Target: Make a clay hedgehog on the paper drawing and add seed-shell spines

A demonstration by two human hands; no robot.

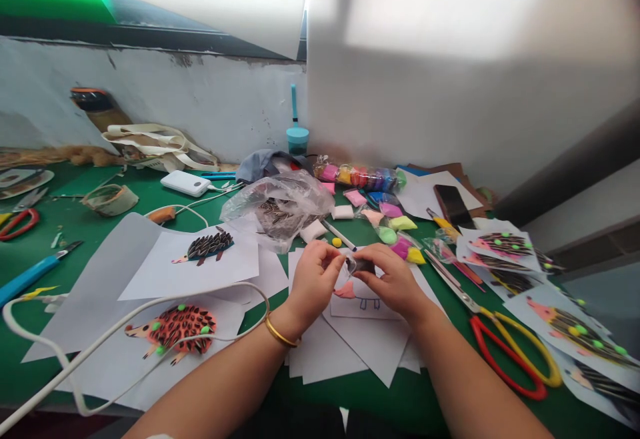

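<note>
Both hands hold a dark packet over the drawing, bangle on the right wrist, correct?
No, the head view shows the bangle on the left wrist, not the right; the left hand and right hand do hold the dark packet over the drawing.

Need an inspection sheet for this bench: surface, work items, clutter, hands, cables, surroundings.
Surface: green table, largely covered with papers and supplies.
Work items: small dark packet in clear wrapping, above a sheet with a pink head shape and blue-outlined legs.
Clutter: scissors at right, blue cutter at left, phone, plastic bag of striped seeds.
Hands: left hand and right hand both gripping the packet.
Cables: white cable crosses the pink hedgehog picture, reaching near the left wrist; contact unclear.
Surroundings: scuffed pale wall behind; co-workers: nothing seen.
</note>
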